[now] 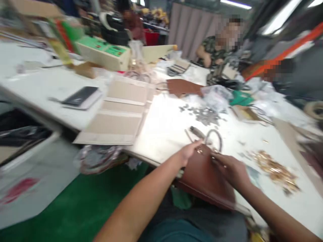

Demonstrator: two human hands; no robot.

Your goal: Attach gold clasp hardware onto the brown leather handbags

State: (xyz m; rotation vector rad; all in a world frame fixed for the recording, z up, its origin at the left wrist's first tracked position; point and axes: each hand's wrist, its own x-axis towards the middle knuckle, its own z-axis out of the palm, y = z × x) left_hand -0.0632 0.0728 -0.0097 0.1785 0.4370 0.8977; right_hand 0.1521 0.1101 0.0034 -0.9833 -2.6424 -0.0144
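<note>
1. Head view, blurry: the left hand (189, 153) is grasping the top edge of a brown, smooth, leather-look handbag (207, 178) near its fittings.
2. Right hand (234, 169) is curling its fingers onto the bag's top edge, opposite side; blur is hiding the exact pinch.
3. Bag is tilting over the person's lap, against the near edge of the white worktable (161, 134).
4. Done, as far as it's showing: body is standing formed, a grey curved handle (221, 139) is rising from the top, small shiny metal fittings (199, 150) are sitting near it.
5. Left: can't tell if the fittings are fully fastened; both hands are working right there, so that spot is looking unfinished.
6. Loose gold-coloured metal pieces (276, 171) are lying right of the bag, small silver-grey pieces (207, 116) beyond it; neither pile is being touched.
7. Dark-handled tool (196, 131) is lying just beyond the left fingers; contact is unclear.
8. Flat beige panels (121, 114) are resting further left.
</note>
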